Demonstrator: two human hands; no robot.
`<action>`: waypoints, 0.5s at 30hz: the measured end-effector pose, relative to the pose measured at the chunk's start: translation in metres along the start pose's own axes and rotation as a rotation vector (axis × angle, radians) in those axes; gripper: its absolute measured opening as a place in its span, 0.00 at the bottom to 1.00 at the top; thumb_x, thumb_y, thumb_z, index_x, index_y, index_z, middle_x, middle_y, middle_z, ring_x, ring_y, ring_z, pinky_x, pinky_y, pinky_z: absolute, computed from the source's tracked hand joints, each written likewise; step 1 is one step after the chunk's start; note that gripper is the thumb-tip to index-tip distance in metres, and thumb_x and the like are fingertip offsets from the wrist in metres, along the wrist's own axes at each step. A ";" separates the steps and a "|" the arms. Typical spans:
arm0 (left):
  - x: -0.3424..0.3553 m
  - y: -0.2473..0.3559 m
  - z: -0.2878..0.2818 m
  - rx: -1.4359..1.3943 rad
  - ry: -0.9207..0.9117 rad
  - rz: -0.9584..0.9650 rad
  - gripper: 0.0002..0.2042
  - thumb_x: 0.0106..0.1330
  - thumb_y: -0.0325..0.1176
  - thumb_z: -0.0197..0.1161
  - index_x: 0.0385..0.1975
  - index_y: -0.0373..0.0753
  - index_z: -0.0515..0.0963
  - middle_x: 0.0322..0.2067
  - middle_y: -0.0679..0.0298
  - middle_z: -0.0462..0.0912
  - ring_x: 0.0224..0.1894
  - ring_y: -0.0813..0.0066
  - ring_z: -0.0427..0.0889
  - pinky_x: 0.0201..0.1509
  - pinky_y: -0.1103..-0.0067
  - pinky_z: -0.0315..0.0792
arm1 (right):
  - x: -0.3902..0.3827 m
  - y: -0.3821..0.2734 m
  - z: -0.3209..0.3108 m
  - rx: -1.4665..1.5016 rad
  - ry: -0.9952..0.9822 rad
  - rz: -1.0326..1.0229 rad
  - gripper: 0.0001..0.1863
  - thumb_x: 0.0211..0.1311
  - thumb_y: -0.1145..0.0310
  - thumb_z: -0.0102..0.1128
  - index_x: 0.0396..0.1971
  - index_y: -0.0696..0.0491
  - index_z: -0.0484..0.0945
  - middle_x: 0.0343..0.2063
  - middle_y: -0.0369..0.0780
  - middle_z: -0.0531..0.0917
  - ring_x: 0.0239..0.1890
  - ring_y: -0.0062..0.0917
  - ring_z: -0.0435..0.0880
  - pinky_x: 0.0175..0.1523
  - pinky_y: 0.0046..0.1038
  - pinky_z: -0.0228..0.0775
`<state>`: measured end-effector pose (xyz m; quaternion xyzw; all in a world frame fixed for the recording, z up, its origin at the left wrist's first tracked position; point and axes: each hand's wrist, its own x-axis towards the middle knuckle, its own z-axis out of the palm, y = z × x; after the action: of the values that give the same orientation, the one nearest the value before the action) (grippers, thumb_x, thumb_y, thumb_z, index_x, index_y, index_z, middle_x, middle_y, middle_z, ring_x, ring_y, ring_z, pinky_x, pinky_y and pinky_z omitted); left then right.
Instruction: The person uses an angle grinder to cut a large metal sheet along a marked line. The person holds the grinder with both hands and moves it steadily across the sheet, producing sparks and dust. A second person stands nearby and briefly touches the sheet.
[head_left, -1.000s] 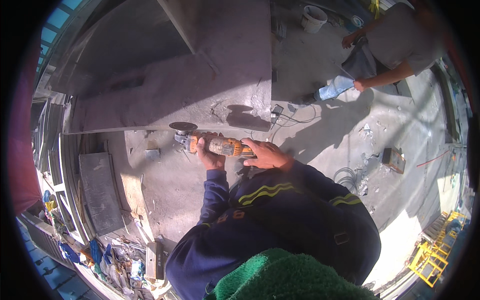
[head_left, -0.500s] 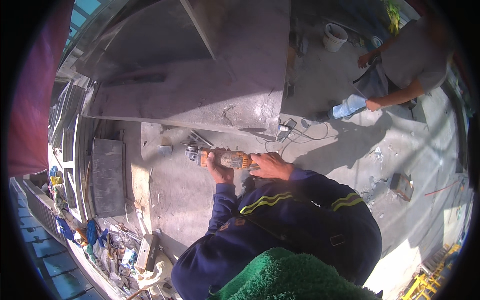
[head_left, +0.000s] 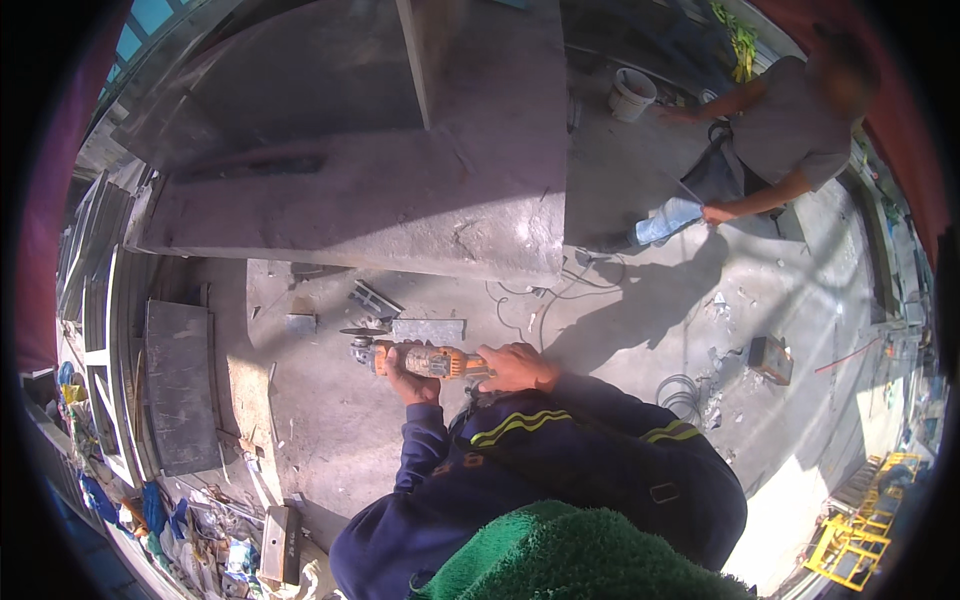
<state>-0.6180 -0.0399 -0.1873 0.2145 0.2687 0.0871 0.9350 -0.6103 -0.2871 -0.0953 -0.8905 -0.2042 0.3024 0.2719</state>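
Note:
An orange angle grinder [head_left: 447,362] with a thin disc [head_left: 360,331] lies horizontally across my front, below the near edge of a large grey slab [head_left: 450,225]. My left hand [head_left: 408,380] is closed around the grinder's body behind the head and disc. My right hand [head_left: 520,368] grips its rear handle. Beneath the grinder, small offcut pieces [head_left: 429,330] and cables [head_left: 545,305] lie on the concrete floor.
At upper right a co-worker [head_left: 785,130] bends over, near a white bucket [head_left: 632,95]. Dark boards [head_left: 178,390] and a debris pile [head_left: 190,535] are at left. A metal box [head_left: 770,360], coiled hose [head_left: 680,395] and yellow metal frames [head_left: 860,525] are at right.
The grinder in my hands has dropped away from the slab's edge, showing more floor and offcuts. The co-worker's arm has reached out toward the bucket.

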 end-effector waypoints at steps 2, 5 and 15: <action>0.000 -0.003 -0.006 -0.022 -0.004 0.018 0.16 0.72 0.48 0.69 0.47 0.42 0.81 0.45 0.62 0.86 0.50 0.61 0.86 0.66 0.56 0.80 | -0.002 -0.002 -0.002 -0.002 -0.005 0.004 0.38 0.61 0.41 0.76 0.60 0.53 0.75 0.39 0.54 0.90 0.48 0.58 0.91 0.52 0.55 0.80; 0.005 -0.005 -0.006 -0.060 -0.049 0.031 0.16 0.73 0.48 0.69 0.48 0.43 0.81 0.45 0.63 0.86 0.50 0.61 0.86 0.66 0.55 0.80 | 0.000 -0.003 -0.010 -0.046 -0.025 0.003 0.40 0.61 0.40 0.76 0.63 0.53 0.74 0.40 0.55 0.90 0.49 0.58 0.91 0.53 0.54 0.80; 0.000 0.012 0.046 0.147 -0.210 0.050 0.16 0.71 0.45 0.70 0.50 0.41 0.81 0.44 0.61 0.86 0.51 0.61 0.87 0.67 0.55 0.80 | -0.015 -0.002 -0.021 0.096 0.066 -0.111 0.42 0.62 0.40 0.76 0.64 0.54 0.72 0.41 0.58 0.90 0.48 0.59 0.91 0.53 0.54 0.81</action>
<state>-0.5936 -0.0454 -0.1472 0.2969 0.1697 0.0674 0.9373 -0.6081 -0.3018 -0.0735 -0.8732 -0.2296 0.2667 0.3372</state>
